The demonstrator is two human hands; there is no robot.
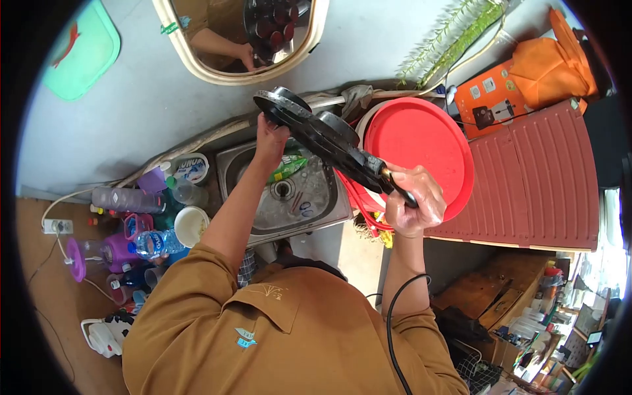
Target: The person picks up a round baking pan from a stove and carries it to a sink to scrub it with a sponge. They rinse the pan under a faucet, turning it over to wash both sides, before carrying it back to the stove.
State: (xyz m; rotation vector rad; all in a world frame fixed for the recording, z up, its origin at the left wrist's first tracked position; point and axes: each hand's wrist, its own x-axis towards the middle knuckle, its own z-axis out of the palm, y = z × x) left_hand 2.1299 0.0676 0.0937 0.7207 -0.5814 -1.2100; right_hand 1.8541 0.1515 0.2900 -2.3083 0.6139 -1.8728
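A black pan with several round cups is held up tilted above the metal sink, its underside partly turned toward me. My right hand is closed around the pan's handle and looks wet. My left hand grips the pan's far left edge, with its fingers partly hidden behind it. Below, in the sink, lie a green packet and what looks like a pair of scissors near the drain. The mirror reflects the pan's cups and a hand.
Right of the sink stands a large red round lid on a tub. Bottles, including a clear water bottle, and a white bucket crowd the left. A dark red ribbed panel is at the right, beside an orange box.
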